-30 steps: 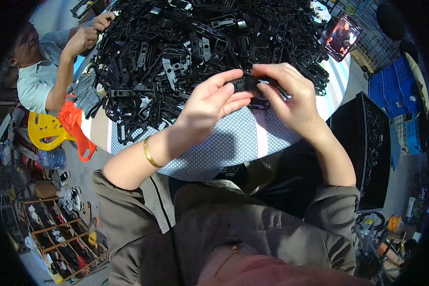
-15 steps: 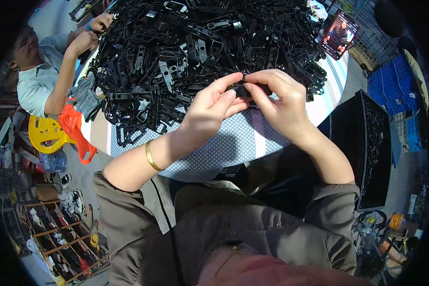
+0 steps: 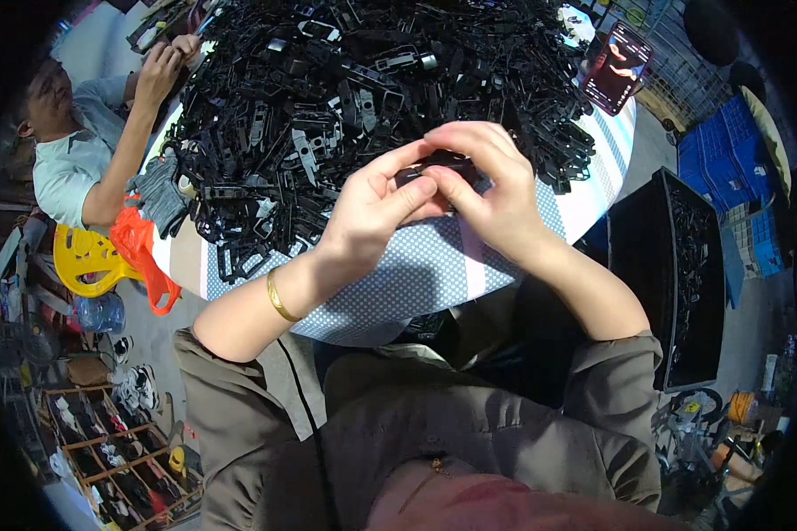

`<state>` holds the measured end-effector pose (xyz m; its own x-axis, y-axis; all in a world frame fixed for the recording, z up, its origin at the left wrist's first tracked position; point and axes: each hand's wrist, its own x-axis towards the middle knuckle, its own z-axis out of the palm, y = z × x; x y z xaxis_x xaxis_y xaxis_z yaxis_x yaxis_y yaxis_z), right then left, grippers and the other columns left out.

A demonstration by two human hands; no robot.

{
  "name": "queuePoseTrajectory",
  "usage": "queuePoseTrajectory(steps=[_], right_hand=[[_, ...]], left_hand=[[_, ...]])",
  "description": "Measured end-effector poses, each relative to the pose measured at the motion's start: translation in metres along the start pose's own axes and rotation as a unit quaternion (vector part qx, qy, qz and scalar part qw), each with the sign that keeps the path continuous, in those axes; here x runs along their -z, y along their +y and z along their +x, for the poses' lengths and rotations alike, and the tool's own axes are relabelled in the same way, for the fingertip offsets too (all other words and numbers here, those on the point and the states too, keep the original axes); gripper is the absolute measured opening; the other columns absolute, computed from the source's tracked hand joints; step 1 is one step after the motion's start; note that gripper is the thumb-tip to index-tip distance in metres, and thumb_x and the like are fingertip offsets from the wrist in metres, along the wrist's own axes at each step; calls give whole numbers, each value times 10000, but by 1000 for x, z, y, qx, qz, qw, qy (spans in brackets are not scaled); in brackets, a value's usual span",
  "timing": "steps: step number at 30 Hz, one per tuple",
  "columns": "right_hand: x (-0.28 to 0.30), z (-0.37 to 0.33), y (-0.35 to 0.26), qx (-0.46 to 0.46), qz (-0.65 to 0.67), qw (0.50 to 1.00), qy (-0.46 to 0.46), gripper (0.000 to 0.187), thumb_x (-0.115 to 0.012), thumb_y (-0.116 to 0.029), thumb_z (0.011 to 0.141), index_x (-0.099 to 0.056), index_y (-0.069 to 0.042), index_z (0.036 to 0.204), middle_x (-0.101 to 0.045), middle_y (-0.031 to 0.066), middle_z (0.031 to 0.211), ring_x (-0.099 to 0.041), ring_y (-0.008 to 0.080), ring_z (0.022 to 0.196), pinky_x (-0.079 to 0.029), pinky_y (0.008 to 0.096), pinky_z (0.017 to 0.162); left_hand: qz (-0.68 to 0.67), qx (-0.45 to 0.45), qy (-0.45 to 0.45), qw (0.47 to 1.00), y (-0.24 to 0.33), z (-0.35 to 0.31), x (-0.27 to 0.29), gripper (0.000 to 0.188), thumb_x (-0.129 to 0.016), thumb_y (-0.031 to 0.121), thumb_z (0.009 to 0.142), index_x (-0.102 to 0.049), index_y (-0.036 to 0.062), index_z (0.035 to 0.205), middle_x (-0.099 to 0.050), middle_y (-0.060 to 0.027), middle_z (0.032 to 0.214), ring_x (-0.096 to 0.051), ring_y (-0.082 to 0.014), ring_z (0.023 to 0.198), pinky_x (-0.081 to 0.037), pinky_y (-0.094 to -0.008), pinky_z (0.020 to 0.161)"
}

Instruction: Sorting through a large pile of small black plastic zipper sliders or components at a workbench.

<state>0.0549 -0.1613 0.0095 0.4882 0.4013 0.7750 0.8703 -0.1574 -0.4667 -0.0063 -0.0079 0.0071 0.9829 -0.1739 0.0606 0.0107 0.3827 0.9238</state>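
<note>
While the left hand (image 3: 367,208) and right hand (image 3: 491,195) meet at the fingertips, their curled fingers hold a black part (image 3: 459,165), mostly hidden between them, over the table (image 3: 416,281), beside a heap of black pieces (image 3: 310,97). Writing on the phone (image 3: 617,75) is too small to read.

the wearer is showing two hands: one left hand (image 3: 365,210), one right hand (image 3: 498,193). seeing one co-worker (image 3: 66,190), one cloth-covered table (image 3: 407,257), one phone (image 3: 617,71), one gold bangle (image 3: 276,296), one yellow stool (image 3: 99,257), one red bag (image 3: 133,233), one black bin (image 3: 635,261) at right. black parts (image 3: 283,124) are overlapping too heavily for a count.
</note>
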Motion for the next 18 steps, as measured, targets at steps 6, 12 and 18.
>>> queuePoseTrajectory(steps=[6, 12, 18], right_hand=[[33, 5, 3, -245, 313, 902, -168, 264, -636, -59, 795, -611, 21, 1045, -538, 136, 1162, -562, 175, 991, -477, 288, 828], [36, 2, 1, -228, 304, 908, -178, 270, -643, -34, 789, -605, 25, 1049, -589, 142, 1089, -587, 192, 969, -499, 279, 801], [53, 64, 57, -155, 273, 934, -172, 386, -529, -328, 886, -610, 18, 1039, -623, 100, 977, -598, 139, 810, -494, 290, 757]], left_hand=[[-17, 0, -7, 1000, 10, -1, -1, 507, -484, 72, 900, -249, -29, 1338, -577, -153, 1010, -634, -200, 823, -534, -253, 702], [-6, 12, -54, 998, 17, -3, 2, 542, -518, 93, 884, -250, -24, 1340, -585, -103, 963, -564, -117, 575, -481, -229, 547], [102, 60, -83, 989, 0, -3, -8, 448, -502, 80, 881, -331, 2, 1288, -524, -98, 1091, -586, -143, 766, -507, -269, 706]])
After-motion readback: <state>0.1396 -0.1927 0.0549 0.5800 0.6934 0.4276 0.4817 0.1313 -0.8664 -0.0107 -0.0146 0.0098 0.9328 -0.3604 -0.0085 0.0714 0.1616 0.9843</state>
